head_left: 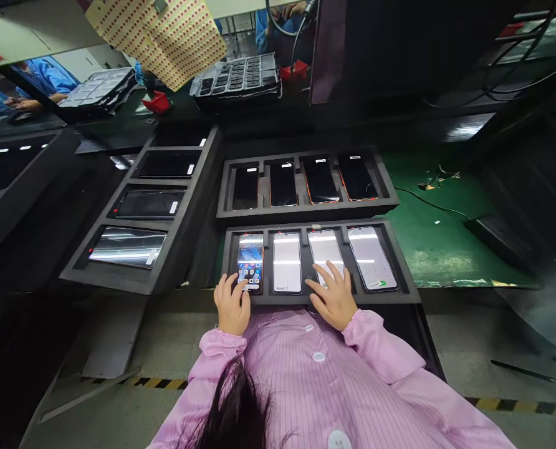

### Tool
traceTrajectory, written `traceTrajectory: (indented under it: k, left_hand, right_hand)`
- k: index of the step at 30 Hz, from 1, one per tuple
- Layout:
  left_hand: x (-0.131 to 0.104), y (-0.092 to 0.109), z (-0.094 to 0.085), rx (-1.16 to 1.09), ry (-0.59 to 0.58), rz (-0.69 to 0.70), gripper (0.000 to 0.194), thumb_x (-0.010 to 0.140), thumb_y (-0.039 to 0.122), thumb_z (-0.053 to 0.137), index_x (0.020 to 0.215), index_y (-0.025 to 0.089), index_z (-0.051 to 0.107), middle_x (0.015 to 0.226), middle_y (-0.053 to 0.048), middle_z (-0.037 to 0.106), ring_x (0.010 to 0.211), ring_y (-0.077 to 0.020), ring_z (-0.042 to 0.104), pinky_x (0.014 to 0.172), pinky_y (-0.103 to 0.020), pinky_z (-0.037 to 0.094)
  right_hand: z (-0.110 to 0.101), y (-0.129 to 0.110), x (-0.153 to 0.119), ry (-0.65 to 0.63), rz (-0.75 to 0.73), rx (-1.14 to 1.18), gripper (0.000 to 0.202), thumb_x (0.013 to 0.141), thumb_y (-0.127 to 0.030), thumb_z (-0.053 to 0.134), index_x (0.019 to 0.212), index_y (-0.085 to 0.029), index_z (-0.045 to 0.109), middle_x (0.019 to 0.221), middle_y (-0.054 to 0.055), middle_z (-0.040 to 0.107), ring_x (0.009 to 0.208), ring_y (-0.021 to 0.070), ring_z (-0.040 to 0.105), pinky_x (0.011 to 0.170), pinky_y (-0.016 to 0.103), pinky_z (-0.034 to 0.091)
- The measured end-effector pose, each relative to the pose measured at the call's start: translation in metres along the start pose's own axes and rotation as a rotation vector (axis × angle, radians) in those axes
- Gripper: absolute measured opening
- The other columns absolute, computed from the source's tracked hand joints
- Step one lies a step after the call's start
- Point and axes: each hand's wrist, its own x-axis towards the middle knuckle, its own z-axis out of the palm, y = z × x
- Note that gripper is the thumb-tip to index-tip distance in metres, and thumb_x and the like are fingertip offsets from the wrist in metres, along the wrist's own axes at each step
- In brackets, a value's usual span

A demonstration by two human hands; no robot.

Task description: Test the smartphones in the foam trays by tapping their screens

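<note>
In a black foam tray [406,284] right in front of me lie several smartphones with lit screens. My left hand [232,305] is open over the lower left edge of the leftmost phone [250,255], which shows a home screen with app icons. Beside it is a phone with a white screen [287,262], untouched. My right hand [334,294] is open, fingers spread over the lower part of the third phone [323,243]; whether the fingertips press the glass I cannot tell. The rightmost phone [372,255] shows a pale screen with a green spot near its bottom.
Behind stands another foam tray [306,212] of dark phones with labels. To the left, an angled tray [159,265] holds more phones. A cable [432,202] crosses the green bench top [413,243] at right. Farther back are a stacked parts tray [240,75], red bins [156,103] and co-workers in blue.
</note>
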Motion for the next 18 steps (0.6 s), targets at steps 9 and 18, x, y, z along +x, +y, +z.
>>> traceTrajectory:
  k: [9,18]
  left_hand:
    - [-0.007,-0.013,-0.004,-0.001,0.042,-0.084,0.030,0.081,0.022,0.039,0.101,0.020,0.061,0.120,-0.011,0.052,0.124,-0.0267,0.035,0.101,-0.047,0.028]
    - [-0.007,-0.029,0.003,-0.181,0.014,-0.324,0.039,0.082,0.026,0.039,0.118,0.015,0.046,0.128,-0.015,0.046,0.120,-0.0234,0.043,0.100,-0.042,0.035]
  right_hand:
    - [0.006,-0.004,0.005,-0.021,0.035,-0.014,0.034,0.084,-0.033,0.040,0.112,-0.027,0.059,0.140,0.009,0.036,0.129,0.0380,0.021,0.093,0.068,0.021]
    - [0.013,0.010,-0.007,0.176,0.039,0.034,0.026,0.083,-0.025,0.041,0.099,-0.023,0.061,0.123,0.009,0.053,0.124,0.0340,0.034,0.095,0.063,0.024]
